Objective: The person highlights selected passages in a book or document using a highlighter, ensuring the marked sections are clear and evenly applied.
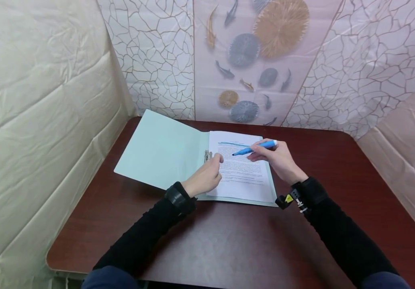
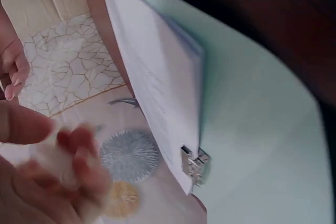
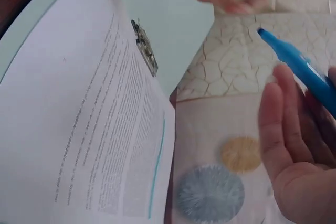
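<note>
A blue marker (image 1: 245, 151) is pinched in my right hand (image 1: 279, 159), its dark tip uncapped and pointing left above the printed page (image 1: 243, 182). In the right wrist view the marker (image 3: 302, 64) lies between thumb and fingers, tip off the paper. A blue line (image 1: 233, 143) runs across the upper part of the page. My left hand (image 1: 203, 174) hovers over the page's left edge beside the metal clip (image 1: 207, 155), fingers loosely curled. The left fingers are blurred in the left wrist view, and I see nothing clearly held there.
The pale green folder (image 1: 164, 154) lies open on the dark brown table (image 1: 236, 245), its left cover partly raised. Patterned cloth (image 1: 156, 52) hangs behind the table, and a cream cloth (image 1: 41, 120) hangs at the left.
</note>
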Demonstrator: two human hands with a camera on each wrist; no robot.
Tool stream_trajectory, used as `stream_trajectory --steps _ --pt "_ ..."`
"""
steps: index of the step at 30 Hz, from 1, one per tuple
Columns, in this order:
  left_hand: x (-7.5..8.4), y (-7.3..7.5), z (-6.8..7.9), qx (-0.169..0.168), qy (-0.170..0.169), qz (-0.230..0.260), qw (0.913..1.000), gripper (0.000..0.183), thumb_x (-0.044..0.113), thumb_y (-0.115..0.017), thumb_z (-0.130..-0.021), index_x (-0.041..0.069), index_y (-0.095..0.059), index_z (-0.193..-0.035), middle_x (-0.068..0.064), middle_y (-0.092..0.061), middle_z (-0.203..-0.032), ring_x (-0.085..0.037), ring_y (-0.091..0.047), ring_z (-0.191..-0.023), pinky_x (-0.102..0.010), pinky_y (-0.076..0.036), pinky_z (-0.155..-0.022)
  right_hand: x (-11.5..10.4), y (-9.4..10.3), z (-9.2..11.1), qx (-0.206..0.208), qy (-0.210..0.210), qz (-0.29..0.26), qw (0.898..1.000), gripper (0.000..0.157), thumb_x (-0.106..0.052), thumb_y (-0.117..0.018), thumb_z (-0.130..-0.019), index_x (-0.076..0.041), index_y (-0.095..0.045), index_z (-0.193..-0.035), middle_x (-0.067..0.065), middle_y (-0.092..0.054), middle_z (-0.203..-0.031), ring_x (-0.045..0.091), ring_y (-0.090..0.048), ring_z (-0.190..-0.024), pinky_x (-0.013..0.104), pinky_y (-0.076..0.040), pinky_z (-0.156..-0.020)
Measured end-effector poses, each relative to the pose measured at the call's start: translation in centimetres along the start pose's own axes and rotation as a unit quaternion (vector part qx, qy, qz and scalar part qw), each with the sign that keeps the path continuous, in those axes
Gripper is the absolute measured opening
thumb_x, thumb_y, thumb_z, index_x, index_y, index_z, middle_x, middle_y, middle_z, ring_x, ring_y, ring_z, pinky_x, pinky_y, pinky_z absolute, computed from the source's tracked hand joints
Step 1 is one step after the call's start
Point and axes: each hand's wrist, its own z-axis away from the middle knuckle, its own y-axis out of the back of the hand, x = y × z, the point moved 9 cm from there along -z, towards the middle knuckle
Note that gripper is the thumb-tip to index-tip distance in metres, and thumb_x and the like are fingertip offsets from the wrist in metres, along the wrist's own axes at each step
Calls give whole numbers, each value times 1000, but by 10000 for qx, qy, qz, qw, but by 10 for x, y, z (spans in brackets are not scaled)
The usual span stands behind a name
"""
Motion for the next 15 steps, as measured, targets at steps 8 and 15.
stream_trajectory --steps 8,15 --pt "0 -32 17 -1315 -371 -846 9870 16 7 -71 -82 6 -60 -93 -1 -60 -73 -12 -51 -67 -21 -41 -63 8 13 -4 -55 -157 -1499 9886 26 -14 -59 -96 9 -55 -109 15 -74 -99 23 -74 -89 37 -56 -86" --pt "0 -51 25 -1936 -499 -836 9762 25 16 -84 -73 8 -61 -81 6 -51 -68 -8 -48 -67 -18 -39 -63 12 15 -7 -115 -275 -2146 9762 16 -13 -55 -98 2 -60 -102 15 -75 -101 24 -74 -90 37 -57 -84"
